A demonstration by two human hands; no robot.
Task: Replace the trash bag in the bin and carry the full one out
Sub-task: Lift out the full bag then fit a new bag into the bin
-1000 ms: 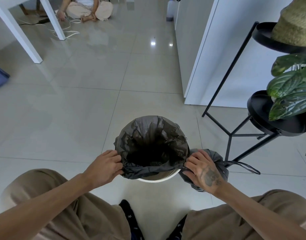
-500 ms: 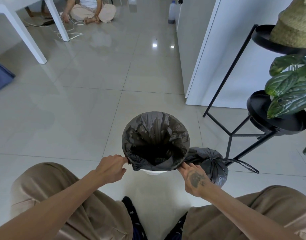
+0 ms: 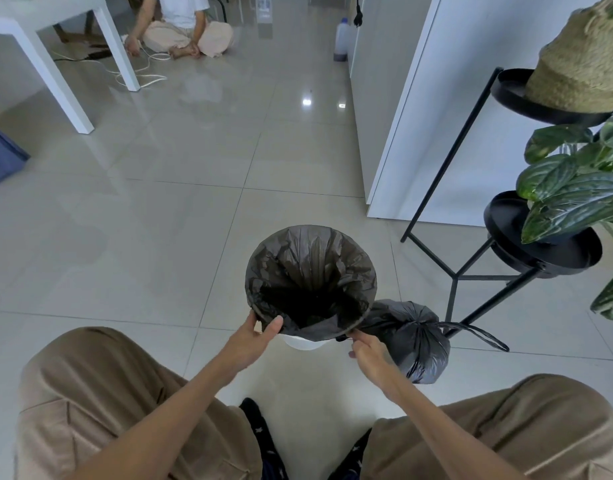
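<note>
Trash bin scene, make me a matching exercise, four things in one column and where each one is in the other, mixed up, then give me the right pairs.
Column one:
1. new bag
2. tied full bag
3. woven basket
4. white bottle

Column two:
A. on the floor by the white cabinet, far back
B. lining the bin
C. on the top tray of the black stand
D. on the floor beside the bin, next to the right hand

Pairs: 1-B, 2-D, 3-C, 4-A
</note>
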